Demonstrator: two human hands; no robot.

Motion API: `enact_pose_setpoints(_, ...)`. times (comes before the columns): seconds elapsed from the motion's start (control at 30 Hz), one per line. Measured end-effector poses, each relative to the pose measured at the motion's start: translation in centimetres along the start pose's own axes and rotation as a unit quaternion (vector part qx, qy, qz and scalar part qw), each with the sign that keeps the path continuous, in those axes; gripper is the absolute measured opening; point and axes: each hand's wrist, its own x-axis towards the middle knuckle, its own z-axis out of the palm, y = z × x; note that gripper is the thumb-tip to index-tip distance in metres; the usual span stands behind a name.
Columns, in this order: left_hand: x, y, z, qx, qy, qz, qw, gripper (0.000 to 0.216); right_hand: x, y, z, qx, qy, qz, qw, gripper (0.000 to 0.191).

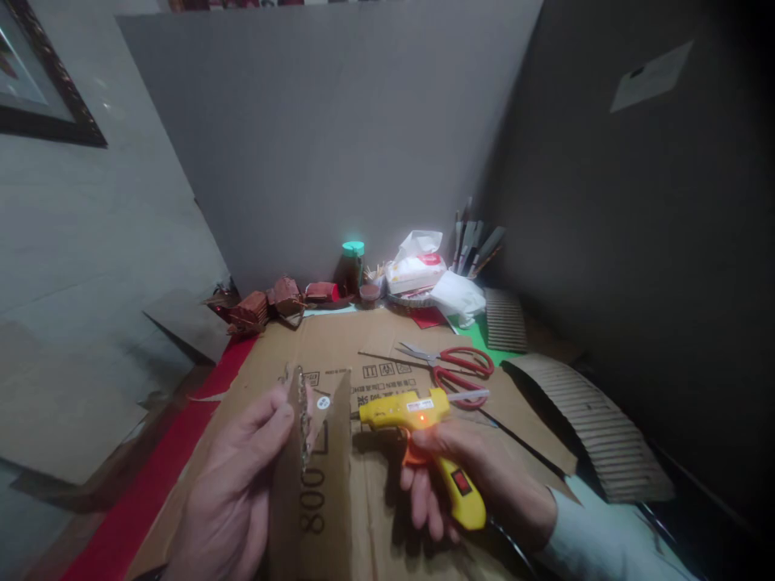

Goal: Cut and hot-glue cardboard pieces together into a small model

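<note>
Nearest, the left hand [233,492] pinches an upright brown cardboard piece [315,476], edge-on to the camera. Just right, the right hand [469,480] clenches a yellow hot-glue gun [424,436] (light glowing), its long axis pointing left at the cardboard's top edge. Farther right lie red-handled scissors [454,367]; the nozzle tip is hard to make out.

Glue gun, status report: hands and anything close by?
Right hand grips yellow glue gun, light on. Left hand holds cardboard piece upright. Red scissors lie just beyond.
</note>
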Motion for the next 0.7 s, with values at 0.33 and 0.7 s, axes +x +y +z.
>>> enact_pose_setpoints(0.33,0.1,-0.4,-0.6,0.054,0.017,-0.021,0.998,0.015,-1.9,-1.1,0.2,-0.469,0.162,-0.076,0.865,0.055)
enact_pose_setpoints(0.7,-1.0,-0.5,1.5,0.014,0.087,-0.11,0.99,0.02,-2.9,-4.0,5.3,-0.444,0.182,-0.283,0.831,0.035)
